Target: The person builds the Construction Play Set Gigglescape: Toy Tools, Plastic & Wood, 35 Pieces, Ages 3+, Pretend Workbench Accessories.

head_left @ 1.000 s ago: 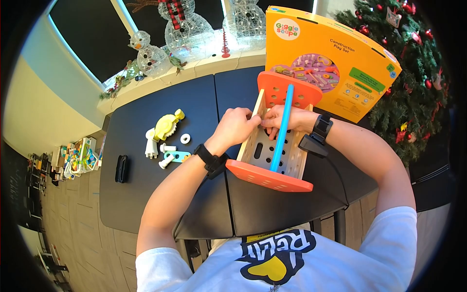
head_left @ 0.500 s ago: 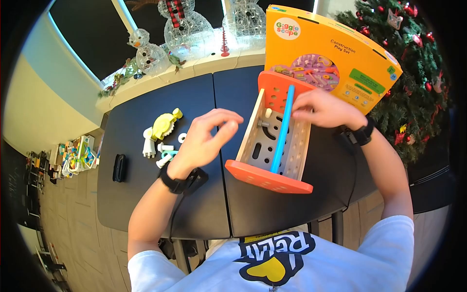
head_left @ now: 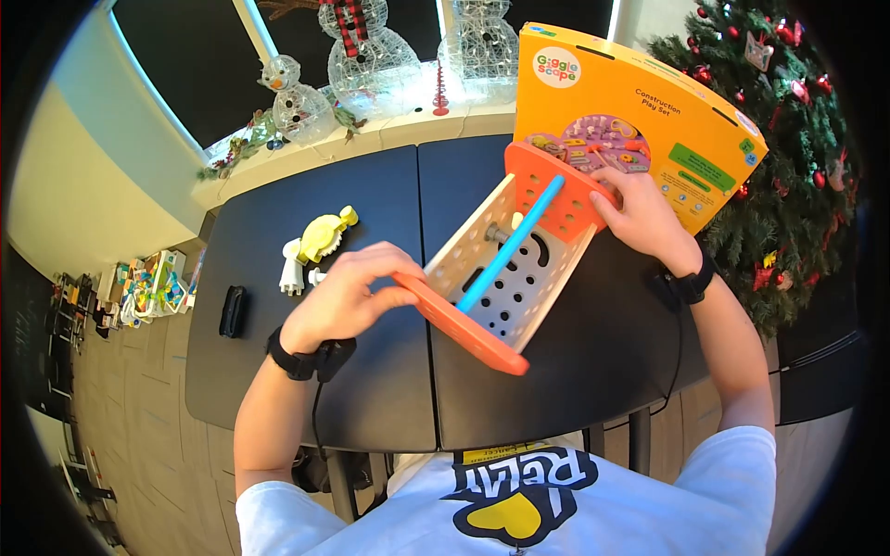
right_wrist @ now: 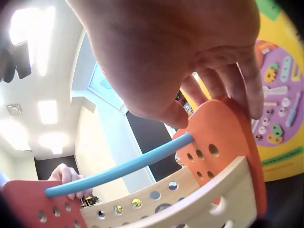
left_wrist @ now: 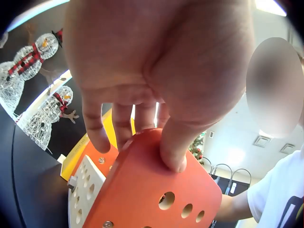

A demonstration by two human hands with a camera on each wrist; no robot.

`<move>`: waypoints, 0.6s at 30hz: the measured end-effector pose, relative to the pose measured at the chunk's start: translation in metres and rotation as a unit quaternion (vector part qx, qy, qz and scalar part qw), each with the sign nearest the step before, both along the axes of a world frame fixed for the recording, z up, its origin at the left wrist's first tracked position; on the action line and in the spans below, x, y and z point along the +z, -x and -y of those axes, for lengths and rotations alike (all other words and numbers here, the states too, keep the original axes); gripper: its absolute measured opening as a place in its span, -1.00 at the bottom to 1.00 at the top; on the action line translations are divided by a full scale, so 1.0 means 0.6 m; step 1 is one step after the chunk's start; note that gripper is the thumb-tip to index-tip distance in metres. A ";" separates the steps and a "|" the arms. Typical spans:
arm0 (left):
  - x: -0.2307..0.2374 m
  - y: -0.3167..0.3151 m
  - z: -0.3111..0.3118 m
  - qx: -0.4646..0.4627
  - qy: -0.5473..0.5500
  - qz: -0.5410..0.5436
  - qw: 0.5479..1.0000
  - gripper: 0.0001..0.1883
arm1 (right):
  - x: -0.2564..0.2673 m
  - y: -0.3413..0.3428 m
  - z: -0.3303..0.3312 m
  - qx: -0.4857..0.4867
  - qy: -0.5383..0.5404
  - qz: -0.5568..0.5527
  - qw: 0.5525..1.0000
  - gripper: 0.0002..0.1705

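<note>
Between my hands is a toy toolbox with orange end panels (head_left: 464, 324), pale wooden sides (head_left: 473, 224) full of holes, and a blue rod handle (head_left: 510, 246). My left hand (head_left: 348, 292) pinches the top of the near end panel; its thumb (left_wrist: 173, 154) lies on the outer face and the fingers go behind. At the far end, my right hand (head_left: 644, 218) grips the other orange panel (right_wrist: 213, 137) by its upper edge. A grey bolt (head_left: 496, 233) pokes inward from the left wooden side, beside a small cream peg (head_left: 516, 221).
An orange-yellow box (head_left: 667, 120) stands upright behind the toolbox, with a decorated tree (head_left: 797, 167) beyond. On the table's left lie a yellow toy saw (head_left: 322, 237), a white piece (head_left: 292, 269) and a black case (head_left: 234, 310). Lit snowmen (head_left: 375, 65) line the sill.
Both hands have left the inside of the toolbox and taken hold of its end panels. The toolbox has turned, its near end swinging left.
</note>
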State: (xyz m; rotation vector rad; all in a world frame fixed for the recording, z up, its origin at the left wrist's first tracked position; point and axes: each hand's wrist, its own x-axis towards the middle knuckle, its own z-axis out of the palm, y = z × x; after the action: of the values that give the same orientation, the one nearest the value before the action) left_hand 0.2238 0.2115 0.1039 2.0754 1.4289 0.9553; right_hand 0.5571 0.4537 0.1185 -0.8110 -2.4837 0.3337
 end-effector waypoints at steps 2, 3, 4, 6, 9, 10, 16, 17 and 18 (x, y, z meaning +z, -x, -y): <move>-0.003 0.026 0.000 0.018 0.010 0.013 1.000 -0.67 | 0.004 -0.003 0.017 -0.002 0.026 0.004 1.000 -0.77; -0.009 0.035 0.000 0.029 0.024 0.046 0.998 -0.66 | 0.005 -0.006 0.025 -0.003 0.039 0.006 0.999 -0.78; -0.018 0.044 -0.002 0.040 0.037 0.080 0.995 -0.64 | 0.002 -0.008 0.031 0.012 0.047 -0.017 0.999 -0.81; -0.030 0.066 -0.003 0.037 0.062 0.114 0.991 -0.57 | 0.009 -0.009 0.053 0.007 0.073 -0.022 0.997 -0.81; -0.026 0.056 0.000 0.093 0.085 0.167 0.978 -0.56 | 0.016 -0.017 0.066 -0.002 0.128 -0.009 0.992 -0.77; -0.028 0.050 0.000 0.133 0.107 0.208 0.963 -0.57 | 0.015 -0.021 0.063 0.000 0.166 -0.015 0.986 -0.76; -0.048 0.059 -0.019 0.290 0.327 0.321 0.840 -0.19 | 0.000 -0.016 0.013 -0.055 0.522 -0.063 0.849 -0.26; -0.052 0.054 -0.021 0.294 0.351 0.318 0.830 -0.16 | -0.014 -0.008 0.004 -0.061 0.551 -0.047 0.831 -0.25; -0.055 0.052 -0.023 0.298 0.375 0.314 0.820 -0.13 | -0.029 0.000 -0.003 -0.067 0.578 -0.031 0.812 -0.23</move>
State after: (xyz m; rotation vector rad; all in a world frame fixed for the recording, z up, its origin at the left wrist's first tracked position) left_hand 0.1925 0.2253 0.0707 0.6478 1.6948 0.9378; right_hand 0.5569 0.4556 0.1012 -1.3399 -1.9371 1.8674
